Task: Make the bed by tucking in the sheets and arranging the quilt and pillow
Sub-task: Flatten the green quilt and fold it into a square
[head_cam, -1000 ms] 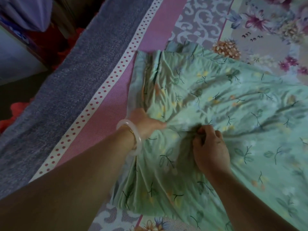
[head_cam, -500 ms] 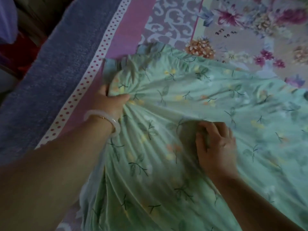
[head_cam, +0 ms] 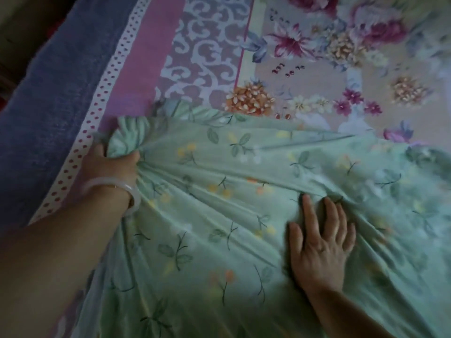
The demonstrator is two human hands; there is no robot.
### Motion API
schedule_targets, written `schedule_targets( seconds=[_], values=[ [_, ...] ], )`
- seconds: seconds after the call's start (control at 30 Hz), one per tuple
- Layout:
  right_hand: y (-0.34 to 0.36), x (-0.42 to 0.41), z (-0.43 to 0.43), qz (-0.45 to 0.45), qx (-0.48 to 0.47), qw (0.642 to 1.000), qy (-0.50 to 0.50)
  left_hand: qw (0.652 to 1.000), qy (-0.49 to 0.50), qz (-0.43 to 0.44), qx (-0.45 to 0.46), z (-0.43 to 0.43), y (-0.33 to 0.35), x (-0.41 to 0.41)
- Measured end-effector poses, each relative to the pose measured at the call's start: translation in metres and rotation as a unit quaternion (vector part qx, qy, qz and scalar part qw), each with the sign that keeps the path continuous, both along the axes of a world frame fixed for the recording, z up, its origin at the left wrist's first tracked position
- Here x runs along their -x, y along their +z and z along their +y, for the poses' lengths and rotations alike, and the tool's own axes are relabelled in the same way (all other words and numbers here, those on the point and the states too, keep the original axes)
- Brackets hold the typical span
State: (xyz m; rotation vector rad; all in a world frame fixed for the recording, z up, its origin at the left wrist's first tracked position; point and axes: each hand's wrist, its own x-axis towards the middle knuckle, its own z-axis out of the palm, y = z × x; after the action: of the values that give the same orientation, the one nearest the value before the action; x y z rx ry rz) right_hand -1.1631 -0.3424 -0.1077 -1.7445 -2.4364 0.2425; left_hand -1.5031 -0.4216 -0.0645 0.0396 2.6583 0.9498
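A blue-grey cover (head_cam: 53, 93) runs along the left edge of the bed, from near to far. Just beside it on the right lies a white band with red dots (head_cam: 108, 79), followed by a pink stripe (head_cam: 136, 76). Both belong to the flowered sheet (head_cam: 317, 76), which lies flat across the far and right parts of the bed.

The left hand (head_cam: 109, 167) sits at the near left, over the pink stripe. Its fingers are curled round a bunched corner of the green quilt (head_cam: 207, 228), and the gathered cloth puffs out just beyond the thumb. A pale bracelet (head_cam: 109, 182) circles the left wrist. Tight folds fan out from this grip toward the right and the near side.

The quilt, printed with leaves and small yellow and orange buds, covers the near half of the bed. Its far edge lies on the flowered sheet and slants from the left hand toward the far right.

The right hand (head_cam: 322, 245) lies palm down on the quilt at the near right. Its fingers are straight, spread apart and pressed onto the cloth, with the fingertips just short of a raised fold.
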Motion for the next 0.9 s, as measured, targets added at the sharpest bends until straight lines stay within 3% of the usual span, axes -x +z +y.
schedule_targets(
  seconds=[0.1, 0.17, 0.2, 0.27, 0.3, 0.33, 0.4, 0.5, 0.63, 0.73, 0.8, 0.9],
  values=[
    [0.000, 0.002, 0.002, 0.010, -0.018, 1.000, 0.007, 0.988, -0.016, 0.141, 0.063, 0.009, 0.006, -0.017],
    [-0.002, 0.003, 0.001, 0.010, -0.028, 0.999, 0.012, 0.957, -0.120, 0.260, 0.037, 0.019, 0.025, -0.042],
    [-0.001, 0.003, 0.000, 0.015, -0.030, 0.999, 0.015, 0.928, -0.217, 0.303, -0.004, 0.026, 0.032, -0.061],
    [0.000, 0.002, 0.004, 0.019, -0.034, 0.999, 0.016, 0.826, -0.451, 0.337, -0.030, 0.044, 0.029, -0.102],
    [-0.001, 0.000, 0.005, 0.016, -0.034, 0.999, 0.018, 0.777, -0.535, 0.331, 0.008, 0.050, 0.018, -0.118],
    [-0.001, 0.000, 0.005, 0.015, -0.030, 0.999, 0.022, 0.752, -0.576, 0.312, 0.069, 0.053, 0.005, -0.122],
    [-0.001, -0.001, 0.005, 0.018, -0.022, 0.999, 0.030, 0.775, -0.551, 0.252, 0.181, 0.057, -0.017, -0.107],
    [0.000, 0.000, 0.006, 0.019, -0.006, 0.999, 0.043, 0.815, -0.460, 0.228, 0.267, 0.058, -0.035, -0.084],
    [0.002, -0.001, 0.006, 0.009, 0.023, 0.999, 0.045, 0.859, -0.407, 0.176, 0.256, 0.069, -0.014, -0.125],
    [0.003, -0.004, 0.008, 0.018, 0.046, 0.998, 0.042, 0.821, -0.506, 0.190, 0.187, 0.045, -0.006, -0.181],
    [0.006, -0.003, 0.010, 0.038, 0.067, 0.995, 0.059, 0.790, -0.539, 0.175, 0.234, 0.017, -0.018, -0.194],
    [0.022, -0.029, 0.021, 0.064, 0.109, 0.985, 0.118, 0.787, -0.514, 0.187, 0.285, 0.005, -0.028, -0.189]
  ],
)
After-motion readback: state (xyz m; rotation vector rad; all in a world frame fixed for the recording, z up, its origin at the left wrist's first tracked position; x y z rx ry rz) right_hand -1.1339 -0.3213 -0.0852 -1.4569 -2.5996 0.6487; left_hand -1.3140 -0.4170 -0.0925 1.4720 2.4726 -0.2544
